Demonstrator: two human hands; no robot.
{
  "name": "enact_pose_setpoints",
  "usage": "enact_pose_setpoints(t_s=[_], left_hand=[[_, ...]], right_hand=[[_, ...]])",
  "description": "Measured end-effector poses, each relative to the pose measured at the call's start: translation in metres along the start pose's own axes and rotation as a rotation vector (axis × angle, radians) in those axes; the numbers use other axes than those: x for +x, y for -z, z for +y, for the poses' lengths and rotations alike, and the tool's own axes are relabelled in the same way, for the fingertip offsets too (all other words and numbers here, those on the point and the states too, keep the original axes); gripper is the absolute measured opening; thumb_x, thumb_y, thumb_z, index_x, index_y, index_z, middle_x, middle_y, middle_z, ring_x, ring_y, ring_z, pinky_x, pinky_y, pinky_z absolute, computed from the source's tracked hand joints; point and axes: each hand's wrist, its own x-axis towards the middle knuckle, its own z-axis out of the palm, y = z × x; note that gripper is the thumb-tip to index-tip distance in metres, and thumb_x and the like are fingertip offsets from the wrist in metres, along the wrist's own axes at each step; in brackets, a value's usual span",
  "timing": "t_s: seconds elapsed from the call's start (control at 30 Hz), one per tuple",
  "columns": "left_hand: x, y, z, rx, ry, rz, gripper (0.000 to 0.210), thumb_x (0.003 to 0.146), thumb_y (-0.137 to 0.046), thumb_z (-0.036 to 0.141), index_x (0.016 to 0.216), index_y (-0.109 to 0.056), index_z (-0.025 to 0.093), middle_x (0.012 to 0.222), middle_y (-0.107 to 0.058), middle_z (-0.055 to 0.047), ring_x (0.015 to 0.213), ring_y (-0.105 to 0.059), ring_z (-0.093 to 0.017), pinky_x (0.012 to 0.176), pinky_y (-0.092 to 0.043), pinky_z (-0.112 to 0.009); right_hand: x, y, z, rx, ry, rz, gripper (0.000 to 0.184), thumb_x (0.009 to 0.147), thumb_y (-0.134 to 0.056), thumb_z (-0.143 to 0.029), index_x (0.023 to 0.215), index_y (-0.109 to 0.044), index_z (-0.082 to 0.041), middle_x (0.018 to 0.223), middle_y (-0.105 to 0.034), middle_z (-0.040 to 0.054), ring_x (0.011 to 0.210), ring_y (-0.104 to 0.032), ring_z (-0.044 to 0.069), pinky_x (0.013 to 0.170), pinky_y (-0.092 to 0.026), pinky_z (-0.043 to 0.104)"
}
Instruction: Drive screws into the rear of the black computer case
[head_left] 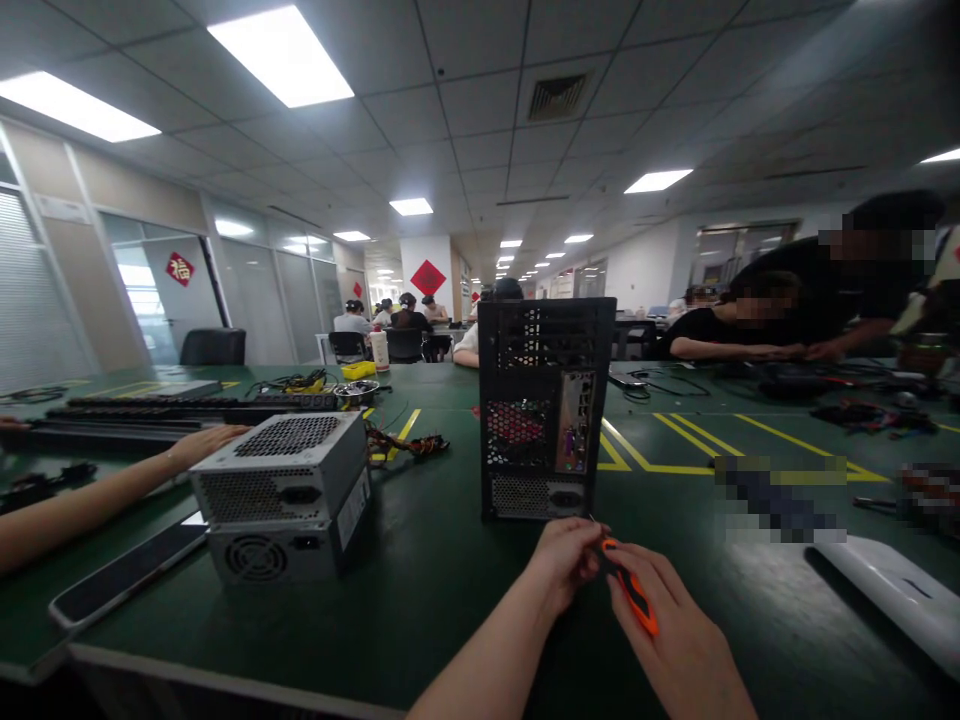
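Observation:
Standing upright on the table, a black computer case [547,400] has its rear panel turned toward me, with a power supply at the bottom and ports on the right. In front of its lower edge my right hand [675,620] is closed around an orange and black screwdriver [637,597]. The thin shaft points up and left toward my left hand [564,562], whose fingers are pinched together by the tip. Whatever those fingers hold is too small or hidden to make out. Both hands are just short of the case.
Two stacked power supplies [281,490] stand on the green table [420,610] at left, cables trailing behind. Another person's arm [97,495] reaches in behind them. A long black and silver bar [131,570] lies nearby. A white curved object [892,585] sits at right; two people lean over the table beyond.

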Motion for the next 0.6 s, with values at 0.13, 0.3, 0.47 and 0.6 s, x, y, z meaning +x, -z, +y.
enact_pose_setpoints(t_s=[0.13, 0.3, 0.47, 0.6], left_hand=[[0.0015, -0.0017, -0.0017, 0.003, 0.0, 0.032, 0.019, 0.061, -0.058, 0.026, 0.072, -0.058, 0.01, 0.047, -0.049, 0.001, 0.032, -0.035, -0.003, 0.034, -0.016, -0.017], [0.0019, -0.0034, -0.0033, 0.029, -0.021, 0.036, 0.026, 0.061, -0.056, 0.032, 0.075, -0.057, 0.011, 0.057, -0.056, -0.001, 0.034, -0.035, -0.002, 0.036, -0.017, -0.017], [0.0027, -0.0065, -0.0007, -0.006, -0.008, 0.028, 0.03, 0.062, -0.055, 0.036, 0.079, -0.055, 0.011, 0.064, -0.058, -0.003, 0.034, -0.033, -0.001, 0.037, -0.014, -0.018], [0.0061, -0.0098, 0.0026, 0.006, 0.021, 0.032, 0.029, 0.065, -0.053, 0.036, 0.077, -0.054, 0.011, 0.068, -0.06, -0.005, 0.033, -0.031, 0.0, 0.036, -0.012, -0.018]], right_hand=[[-0.0023, -0.0028, -0.0007, 0.011, -0.036, -0.029, 0.024, 0.079, -0.037, -0.034, 0.099, -0.047, -0.025, 0.107, -0.047, 0.005, 0.09, -0.054, 0.016, 0.07, -0.049, 0.026], [-0.0047, -0.0052, -0.0015, 0.054, -0.082, -0.062, 0.026, 0.079, -0.038, -0.03, 0.103, -0.046, -0.025, 0.111, -0.044, 0.0056, 0.098, -0.05, 0.017, 0.079, -0.046, 0.03], [-0.0015, -0.0038, 0.0019, 0.092, -0.09, -0.089, 0.031, 0.076, -0.038, -0.023, 0.107, -0.044, -0.023, 0.112, -0.043, 0.0067, 0.1, -0.049, 0.018, 0.078, -0.048, 0.031], [-0.0001, -0.0048, 0.0073, 0.146, -0.104, -0.065, 0.027, 0.077, -0.041, -0.022, 0.103, -0.048, -0.023, 0.109, -0.047, 0.006, 0.096, -0.052, 0.018, 0.072, -0.05, 0.027]])
